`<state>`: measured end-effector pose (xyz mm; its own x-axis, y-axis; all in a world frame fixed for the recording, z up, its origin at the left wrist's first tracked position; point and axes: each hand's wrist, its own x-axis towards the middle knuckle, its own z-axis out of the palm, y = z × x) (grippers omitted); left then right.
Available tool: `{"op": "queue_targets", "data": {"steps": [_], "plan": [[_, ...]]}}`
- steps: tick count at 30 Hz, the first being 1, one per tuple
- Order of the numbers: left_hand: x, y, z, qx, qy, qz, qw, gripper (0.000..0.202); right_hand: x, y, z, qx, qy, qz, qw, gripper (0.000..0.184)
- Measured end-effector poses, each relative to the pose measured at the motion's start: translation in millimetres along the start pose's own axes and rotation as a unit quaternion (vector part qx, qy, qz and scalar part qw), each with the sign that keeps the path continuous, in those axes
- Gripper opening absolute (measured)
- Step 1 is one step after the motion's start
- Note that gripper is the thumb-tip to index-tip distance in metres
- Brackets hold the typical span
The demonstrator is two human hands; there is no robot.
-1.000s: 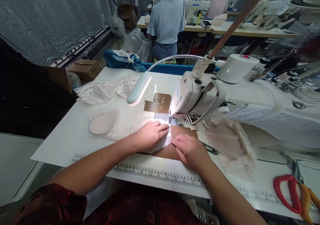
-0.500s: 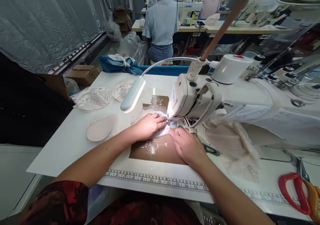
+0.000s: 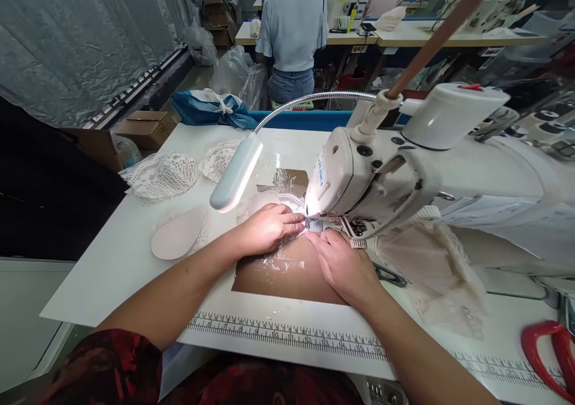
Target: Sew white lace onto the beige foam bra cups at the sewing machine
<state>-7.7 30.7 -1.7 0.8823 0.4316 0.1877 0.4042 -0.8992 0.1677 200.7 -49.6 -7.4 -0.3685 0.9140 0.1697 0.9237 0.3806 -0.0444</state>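
A white lace piece with a rounded pad (image 3: pixel 266 200) lies under the needle area of the white sewing machine (image 3: pixel 335 168). My left hand (image 3: pixel 269 228) lies flat on this lace piece, its fingers stretched toward the presser foot. On the other side of the foot, my right hand (image 3: pixel 344 261) has its thumb and forefinger together at the near edge of the lace; the pinched part is mostly hidden. Beneath both hands is a brown, tape-covered sheet (image 3: pixel 283 279) on the white table (image 3: pixel 121 285). The lit lamp (image 3: pixel 236 174) hangs over the work.
Lace cups (image 3: pixel 164 176) and a beige oval pad (image 3: pixel 177 234) lie at the left. Right of my hand are thread snips (image 3: pixel 390 275), a beige lace garment (image 3: pixel 431 273) and red-handled scissors (image 3: pixel 545 351). A printed ruler (image 3: pixel 287 335) runs along the front edge. A person (image 3: pixel 291 33) sits ahead.
The view has shifted a little, so the machine sits larger and farther right. Both hands stay beside the presser foot; less lace trim shows between them and more behind my left hand.
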Motion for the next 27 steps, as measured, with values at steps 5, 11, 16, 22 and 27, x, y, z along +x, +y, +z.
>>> {"op": "queue_targets", "data": {"steps": [5,11,16,22,27], "plan": [[3,-2,-0.9,0.009,-0.005,-0.027,1.000,0.039,-1,2,3,0.019,0.006,0.003,1.000,0.046],[2,-5,4.6,0.011,-0.003,-0.032,0.999,0.039,-1,4,3,0.039,-0.005,0.013,0.999,0.046],[-2,1,-3.0,0.049,-0.006,-0.062,0.997,0.036,-1,4,-1,0.074,-0.011,0.017,0.997,0.045],[-9,27,-20.7,0.054,-0.060,-0.128,0.988,0.030,-2,6,-3,0.123,0.016,-0.004,0.992,0.039],[-6,34,-18.1,0.036,-0.052,-0.118,0.991,0.035,-1,7,-7,0.120,0.013,-0.005,0.993,0.037]]}}
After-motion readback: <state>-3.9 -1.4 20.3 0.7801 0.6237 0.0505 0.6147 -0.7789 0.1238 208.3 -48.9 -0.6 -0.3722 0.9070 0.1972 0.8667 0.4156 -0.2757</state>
